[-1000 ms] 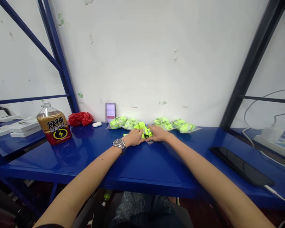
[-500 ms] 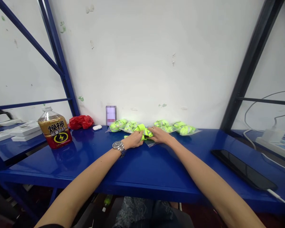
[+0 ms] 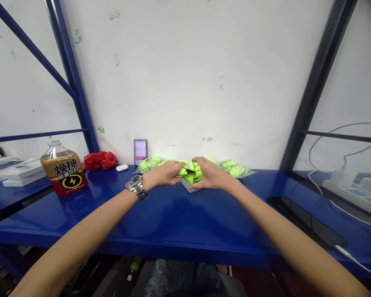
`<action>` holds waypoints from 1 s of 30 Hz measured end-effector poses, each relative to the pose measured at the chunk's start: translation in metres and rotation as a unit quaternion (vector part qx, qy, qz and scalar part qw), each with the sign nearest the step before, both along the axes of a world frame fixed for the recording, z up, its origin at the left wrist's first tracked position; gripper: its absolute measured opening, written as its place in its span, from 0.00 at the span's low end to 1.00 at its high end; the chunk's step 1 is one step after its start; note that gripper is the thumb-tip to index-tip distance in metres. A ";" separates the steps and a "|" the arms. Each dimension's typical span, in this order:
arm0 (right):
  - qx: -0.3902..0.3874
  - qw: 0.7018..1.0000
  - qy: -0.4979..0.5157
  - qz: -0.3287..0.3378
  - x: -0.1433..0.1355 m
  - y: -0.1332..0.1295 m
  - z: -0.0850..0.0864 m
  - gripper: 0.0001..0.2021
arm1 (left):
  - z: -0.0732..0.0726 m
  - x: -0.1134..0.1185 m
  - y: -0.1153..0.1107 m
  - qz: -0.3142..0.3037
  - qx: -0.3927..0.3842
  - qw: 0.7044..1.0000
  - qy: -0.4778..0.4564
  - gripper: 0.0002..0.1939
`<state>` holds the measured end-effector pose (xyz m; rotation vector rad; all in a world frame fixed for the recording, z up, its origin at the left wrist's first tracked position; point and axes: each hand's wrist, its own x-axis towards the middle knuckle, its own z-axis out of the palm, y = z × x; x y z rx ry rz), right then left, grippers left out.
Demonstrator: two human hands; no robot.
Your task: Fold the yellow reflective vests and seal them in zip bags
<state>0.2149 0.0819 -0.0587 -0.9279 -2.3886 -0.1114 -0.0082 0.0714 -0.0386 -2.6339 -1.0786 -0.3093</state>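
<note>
Both hands grip a neon-yellow bundle of reflective strap (image 3: 194, 175), folded into a roll with a bit of black showing. My left hand (image 3: 163, 174), with a metal watch on the wrist, pinches its left end. My right hand (image 3: 212, 175) curls around its right side, thumb low and fingers over the top. Under the bundle, a clear plastic bag (image 3: 190, 187) lies partly hidden on the blue table (image 3: 173, 218). Behind my hands sit several similar neon bundles in clear bags, among them a left bagged bundle (image 3: 149, 164) and a right bagged bundle (image 3: 234, 169).
On the left stand a large drink bottle (image 3: 64, 169) and a crumpled red plastic bag (image 3: 100, 160). A small white case (image 3: 122, 168) and a propped-up phone (image 3: 140, 151) are near the wall. At right lie a black phone (image 3: 307, 220) with a cable and a power strip (image 3: 355, 189).
Both hands have turned and come up slightly around the bundle. The strap now looks more compactly rolled, and my right hand wraps its side. The view has shifted a little.
</note>
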 end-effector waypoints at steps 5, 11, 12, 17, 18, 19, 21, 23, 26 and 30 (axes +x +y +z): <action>-0.058 0.993 0.080 0.069 0.006 0.002 -0.007 0.30 | 0.012 0.005 -0.014 -0.022 -0.035 0.996 -0.075 0.19; -0.235 0.901 0.339 0.137 0.006 0.003 -0.018 0.11 | 0.016 0.018 -0.020 -0.055 -0.060 0.947 -0.311 0.15; -0.267 0.871 0.386 0.143 0.003 0.001 -0.019 0.12 | 0.014 0.022 -0.019 -0.061 -0.050 0.930 -0.360 0.14; -0.335 0.733 0.566 0.174 -0.016 -0.007 -0.026 0.18 | -0.008 0.047 -0.013 -0.096 0.019 0.819 -0.566 0.14; -0.338 0.717 0.584 0.177 -0.020 -0.009 -0.026 0.18 | -0.014 0.051 -0.011 -0.094 0.034 0.798 -0.595 0.15; -0.344 0.702 0.597 0.179 -0.023 -0.010 -0.027 0.18 | -0.019 0.056 -0.009 -0.089 0.047 0.778 -0.620 0.15; -0.372 0.667 0.620 0.176 -0.028 -0.013 -0.028 0.14 | -0.026 0.066 -0.005 -0.081 0.048 0.741 -0.665 0.16; -0.412 0.625 0.640 0.172 -0.032 -0.015 -0.029 0.11 | -0.029 0.075 -0.002 -0.091 0.014 0.706 -0.702 0.16; -0.444 0.582 0.661 0.165 -0.034 -0.016 -0.032 0.11 | -0.029 0.084 0.000 -0.128 -0.075 0.676 -0.722 0.18; -0.443 0.600 0.654 0.130 -0.037 -0.014 -0.043 0.11 | -0.029 0.083 0.002 -0.143 -0.199 0.652 -0.718 0.27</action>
